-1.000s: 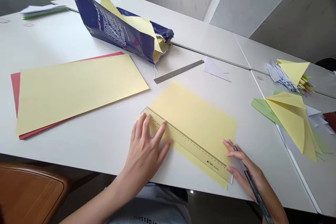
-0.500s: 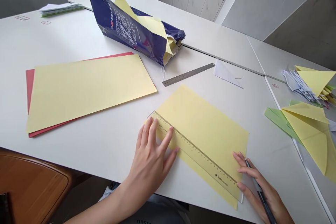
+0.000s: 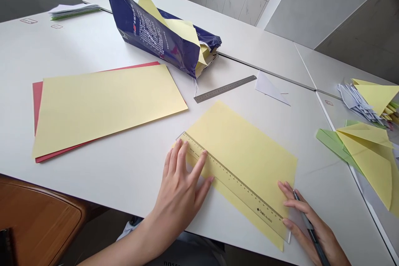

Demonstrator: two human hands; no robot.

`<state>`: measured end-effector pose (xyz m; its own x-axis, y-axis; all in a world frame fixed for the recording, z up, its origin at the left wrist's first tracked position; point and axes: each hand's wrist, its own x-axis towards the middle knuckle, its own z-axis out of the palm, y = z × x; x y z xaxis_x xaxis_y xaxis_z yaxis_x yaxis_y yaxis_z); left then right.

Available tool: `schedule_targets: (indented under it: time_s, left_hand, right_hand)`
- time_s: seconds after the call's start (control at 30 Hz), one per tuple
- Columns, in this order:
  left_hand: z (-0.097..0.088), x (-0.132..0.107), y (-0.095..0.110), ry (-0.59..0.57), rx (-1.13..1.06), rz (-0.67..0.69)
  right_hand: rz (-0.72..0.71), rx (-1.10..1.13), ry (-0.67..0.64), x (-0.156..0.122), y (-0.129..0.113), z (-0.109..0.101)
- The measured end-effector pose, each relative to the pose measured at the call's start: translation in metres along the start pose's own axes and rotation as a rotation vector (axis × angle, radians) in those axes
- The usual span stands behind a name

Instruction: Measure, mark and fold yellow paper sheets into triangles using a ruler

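A sheet of yellow paper point(image 3: 255, 145) lies slanted on the white table, with a clear plastic ruler point(image 3: 237, 185) across it. My left hand point(image 3: 182, 183) is open, its fingers spread and lying on the ruler's upper left end; the thumb touches the paper. At the ruler's lower right end is my right hand point(image 3: 307, 220), with a dark pen point(image 3: 313, 232) held between its fingers. Its thumb touches the ruler's end and its fingertips rest on the sheet's right edge. The pen's tip points away from me, off the sheet.
Larger yellow sheets point(image 3: 109, 110) lie over a red sheet point(image 3: 36, 104) at left. Behind are a blue plastic package point(image 3: 152, 29) of yellow paper, a metal ruler point(image 3: 226, 88) and a folded white paper point(image 3: 269, 88). Folded yellow paper point(image 3: 368, 149) sits at right, a paper stack point(image 3: 75, 10) far left.
The view has shifted very slightly, so everything sits a few pixels to the right. Hands, ruler, pen and paper keep their places relative to each other.
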<state>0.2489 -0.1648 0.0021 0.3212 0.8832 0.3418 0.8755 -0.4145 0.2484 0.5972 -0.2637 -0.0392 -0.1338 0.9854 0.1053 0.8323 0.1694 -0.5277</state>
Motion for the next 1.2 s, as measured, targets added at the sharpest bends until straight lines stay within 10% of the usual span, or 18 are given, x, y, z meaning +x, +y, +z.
schedule_targets:
  time_s: [1.2]
  left_hand:
    - [0.003,0.004,-0.001,0.003,0.06,0.026]
  right_hand:
    - [-0.093,-0.007,0.012,0.009,0.005,-0.001]
